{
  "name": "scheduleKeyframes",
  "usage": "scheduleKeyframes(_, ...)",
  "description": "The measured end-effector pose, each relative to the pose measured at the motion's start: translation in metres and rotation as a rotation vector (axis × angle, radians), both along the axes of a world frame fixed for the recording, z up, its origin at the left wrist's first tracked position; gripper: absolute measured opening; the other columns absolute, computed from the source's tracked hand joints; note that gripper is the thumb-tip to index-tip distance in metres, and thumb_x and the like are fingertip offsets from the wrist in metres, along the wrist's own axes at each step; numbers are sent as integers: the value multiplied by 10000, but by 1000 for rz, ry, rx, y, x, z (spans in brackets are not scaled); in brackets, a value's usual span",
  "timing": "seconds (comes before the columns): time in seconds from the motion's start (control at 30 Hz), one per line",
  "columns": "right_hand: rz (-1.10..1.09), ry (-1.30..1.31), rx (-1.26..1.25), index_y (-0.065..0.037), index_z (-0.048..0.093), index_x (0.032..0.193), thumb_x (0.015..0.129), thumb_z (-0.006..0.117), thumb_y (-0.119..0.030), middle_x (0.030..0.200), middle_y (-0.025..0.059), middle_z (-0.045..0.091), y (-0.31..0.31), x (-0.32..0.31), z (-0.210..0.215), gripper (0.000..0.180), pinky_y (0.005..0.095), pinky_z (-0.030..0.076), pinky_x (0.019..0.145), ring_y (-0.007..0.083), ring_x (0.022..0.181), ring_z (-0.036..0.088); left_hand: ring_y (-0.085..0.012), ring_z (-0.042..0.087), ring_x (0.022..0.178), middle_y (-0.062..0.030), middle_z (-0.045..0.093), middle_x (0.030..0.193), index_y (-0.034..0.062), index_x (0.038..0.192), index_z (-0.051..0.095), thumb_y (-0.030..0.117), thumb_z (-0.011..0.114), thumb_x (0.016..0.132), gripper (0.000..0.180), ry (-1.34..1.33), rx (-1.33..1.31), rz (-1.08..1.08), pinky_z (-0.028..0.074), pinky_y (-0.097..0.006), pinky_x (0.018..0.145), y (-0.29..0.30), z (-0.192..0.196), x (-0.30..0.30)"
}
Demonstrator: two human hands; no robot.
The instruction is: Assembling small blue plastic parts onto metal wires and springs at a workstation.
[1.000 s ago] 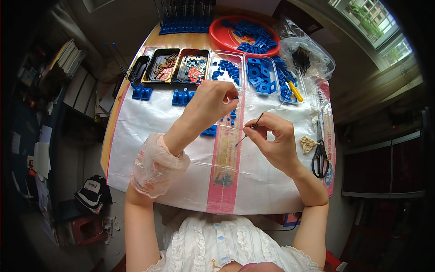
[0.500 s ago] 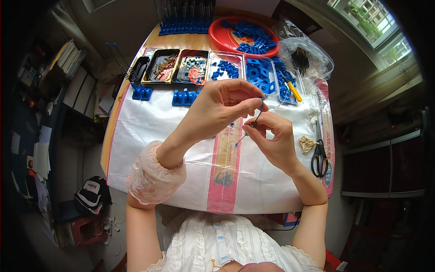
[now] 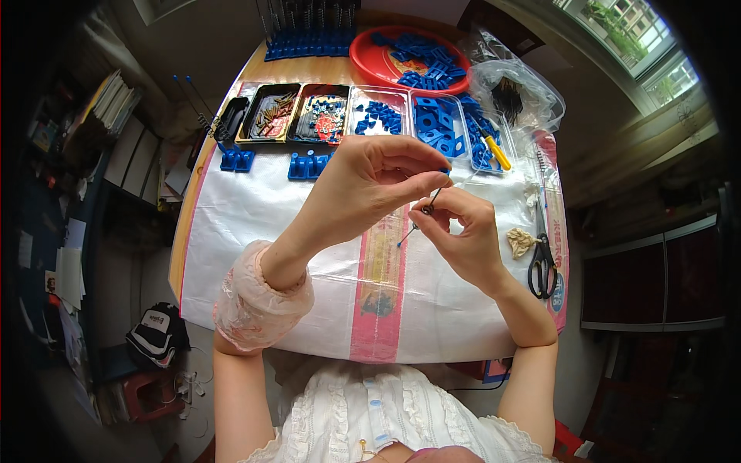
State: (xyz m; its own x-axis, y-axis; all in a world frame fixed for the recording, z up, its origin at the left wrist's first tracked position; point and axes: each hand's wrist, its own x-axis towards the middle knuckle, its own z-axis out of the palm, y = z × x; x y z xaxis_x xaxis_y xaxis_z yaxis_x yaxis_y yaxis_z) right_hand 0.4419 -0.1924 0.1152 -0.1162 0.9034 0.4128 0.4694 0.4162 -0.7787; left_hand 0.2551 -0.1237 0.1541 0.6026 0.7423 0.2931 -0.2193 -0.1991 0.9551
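Over the middle of the table I hold a thin dark wire spring with a small coil and blue tips. My left hand pinches its upper end at the blue tip between thumb and fingers. Just below and to the right, my right hand grips the wire at the coil with thumb and forefinger. The lower blue tip sticks out freely to the lower left. Beyond my left wrist, a blue plastic bracket block lies on the white sheet, partly hidden.
Farther back stand trays with brass pins, small metal parts, blue caps and blue plates. A red basin holds blue parts. A yellow-handled tool, scissors and a crumpled scrap lie right.
Both hands hold the wire spring in nearly the same pose. The whole view has shifted slightly, and the hands sit a little closer together.
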Motion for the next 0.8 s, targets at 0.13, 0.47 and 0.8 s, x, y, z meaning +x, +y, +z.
scheduleKeyframes(0.13, 2, -14, 0, 5, 725, 877, 844, 789, -42, 730, 34, 634, 0, 0, 0, 86, 246, 397, 514, 72, 570, 506, -140, 729, 954, -104, 757, 1029, -48, 1137, 709, 0, 710, 938, 204, 13, 35, 10, 590, -257, 865, -1, 2, -1)
scheduleKeyframes(0.47, -6, -21, -4, 11, 726, 889, 842, 787, -37, 734, 40, 636, 0, -1, 2, 90, 249, 405, 519, 75, 567, 507, -104, 723, 874, -81, 759, 1002, -18, 1107, 738, -14, 730, 903, 204, 120, 344, 148, 591, -235, 775, -6, 7, -2)
scheduleKeyframes(0.8, 1, -33, 9, 3, 729, 893, 844, 789, -51, 721, 50, 625, -2, -2, 2, 94, 265, 409, 519, 92, 561, 515, -117, 731, 890, -80, 764, 999, -26, 1105, 732, 3, 725, 911, 196, 118, 358, 141, 593, -250, 788, -6, 7, -3)
